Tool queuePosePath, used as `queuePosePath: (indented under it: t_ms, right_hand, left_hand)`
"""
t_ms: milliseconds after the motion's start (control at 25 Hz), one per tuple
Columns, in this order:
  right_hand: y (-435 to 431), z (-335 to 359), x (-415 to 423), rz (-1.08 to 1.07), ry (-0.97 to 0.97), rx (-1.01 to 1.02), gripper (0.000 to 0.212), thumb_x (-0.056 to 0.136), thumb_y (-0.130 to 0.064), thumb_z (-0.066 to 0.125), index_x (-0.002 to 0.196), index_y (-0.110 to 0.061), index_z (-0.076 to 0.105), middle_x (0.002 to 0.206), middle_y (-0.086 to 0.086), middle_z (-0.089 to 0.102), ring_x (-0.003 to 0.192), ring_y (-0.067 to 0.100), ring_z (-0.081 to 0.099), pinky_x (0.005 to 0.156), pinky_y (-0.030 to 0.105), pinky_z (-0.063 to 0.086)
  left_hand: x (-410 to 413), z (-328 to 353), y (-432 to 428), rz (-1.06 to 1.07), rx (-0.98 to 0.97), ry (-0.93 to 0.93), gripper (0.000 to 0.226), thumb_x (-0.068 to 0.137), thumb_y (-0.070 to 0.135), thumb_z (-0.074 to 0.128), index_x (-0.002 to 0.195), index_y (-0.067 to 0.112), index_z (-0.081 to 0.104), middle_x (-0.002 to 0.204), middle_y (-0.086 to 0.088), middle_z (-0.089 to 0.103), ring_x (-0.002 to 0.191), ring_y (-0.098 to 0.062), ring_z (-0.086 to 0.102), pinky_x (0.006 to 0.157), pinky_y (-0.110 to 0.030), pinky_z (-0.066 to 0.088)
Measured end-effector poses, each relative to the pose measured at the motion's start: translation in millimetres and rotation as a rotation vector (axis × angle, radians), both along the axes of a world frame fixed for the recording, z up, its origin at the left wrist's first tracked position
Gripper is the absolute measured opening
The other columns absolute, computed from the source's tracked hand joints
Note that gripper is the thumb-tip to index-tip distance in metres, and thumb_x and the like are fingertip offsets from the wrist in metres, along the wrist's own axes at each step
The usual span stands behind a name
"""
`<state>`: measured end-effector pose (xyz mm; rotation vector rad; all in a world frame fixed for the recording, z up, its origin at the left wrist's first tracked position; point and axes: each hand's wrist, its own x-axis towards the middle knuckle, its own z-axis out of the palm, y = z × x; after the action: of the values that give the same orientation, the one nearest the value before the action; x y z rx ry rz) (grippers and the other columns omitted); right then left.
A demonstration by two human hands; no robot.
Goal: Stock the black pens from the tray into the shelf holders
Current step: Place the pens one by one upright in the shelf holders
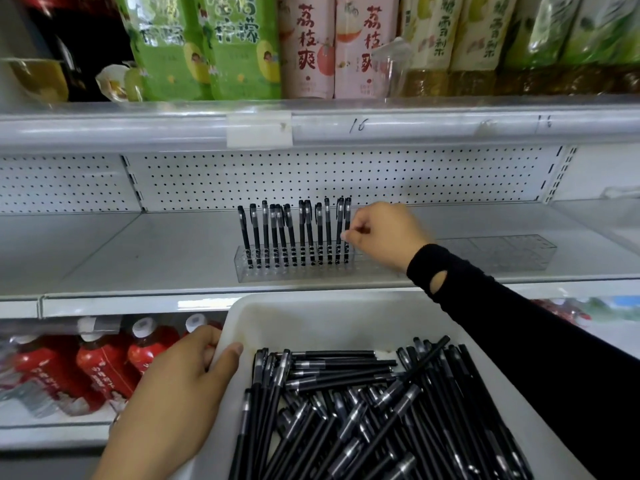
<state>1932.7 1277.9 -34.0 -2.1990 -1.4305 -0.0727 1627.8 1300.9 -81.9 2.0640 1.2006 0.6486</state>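
The tray (311, 323) and pens (346, 410) leave frame below.

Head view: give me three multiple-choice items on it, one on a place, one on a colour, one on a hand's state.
1. The clear pen holder stands:
A) on the middle shelf
B) beside the red bottles below
C) among the drinks above

2. The tray is:
A) red
B) white
C) green

3. The right hand:
A) lies flat on the shelf
B) holds a bottle
C) has a pinch grip on the rightmost standing pen

Answers:
1 A: the holder's base rests on that shelf board.
2 B: its rim and walls show white.
3 C: the fingertips close on that pen's barrel.
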Motion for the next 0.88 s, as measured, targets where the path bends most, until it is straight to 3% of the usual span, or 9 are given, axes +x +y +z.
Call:
queuePosePath:
  t_ms: [120,240,360,560,880]
  right_hand:
    - [-26,5,-29,0.177,0.048,-0.049,0.025,0.093,-0.038,0.066,0.075,-0.021,0.067,0.074,-0.009,0.065,0.069,0.006,0.06,0.063,0.023,0.043]
    - [-44,7,-57,0.401,0.033,-0.253,0.017,0.094,-0.039,0.064,0.081,-0.028,0.066,0.073,-0.013,0.065,0.061,-0.006,0.059,0.06,0.014,0.04]
    - [-47,-6,-76,0.532,-0.035,-0.46,0.011,0.09,-0.038,0.07,0.092,-0.027,0.072,0.078,-0.01,0.072,0.065,-0.002,0.063,0.066,0.022,0.047]
    - [-51,-34,-87,0.568,-0.155,-0.701,0.028,0.081,-0.038,0.079,0.105,-0.024,0.072,0.089,-0.009,0.068,0.081,0.013,0.061,0.076,0.028,0.053]
    - [-47,-43,-85,0.542,-0.154,-0.701,0.019,0.082,-0.028,0.078,0.094,-0.018,0.067,0.077,-0.007,0.059,0.08,0.018,0.059,0.065,0.027,0.045]
  left_hand:
    - [-1,-1,-1,-0.005,0.003,0.008,0.019,0.094,0.04,0.056,0.083,0.027,0.065,0.069,0.01,0.073,0.065,-0.006,0.066,0.069,-0.037,0.052]
    - [-2,-1,-1,-0.009,0.007,0.009,0.019,0.095,0.04,0.055,0.085,0.028,0.065,0.071,0.01,0.074,0.067,-0.008,0.067,0.07,-0.039,0.053]
    - [-1,-1,-1,-0.004,0.015,0.02,0.02,0.095,0.038,0.056,0.083,0.025,0.064,0.067,0.011,0.072,0.062,-0.004,0.064,0.066,-0.035,0.051]
    - [-1,-1,-2,0.007,0.039,0.018,0.018,0.095,0.037,0.057,0.083,0.026,0.064,0.069,0.015,0.071,0.062,-0.003,0.063,0.06,-0.031,0.046]
    - [-1,-2,-1,0.007,0.021,-0.003,0.018,0.095,0.036,0.057,0.083,0.024,0.065,0.068,0.008,0.072,0.067,-0.009,0.065,0.062,-0.032,0.047]
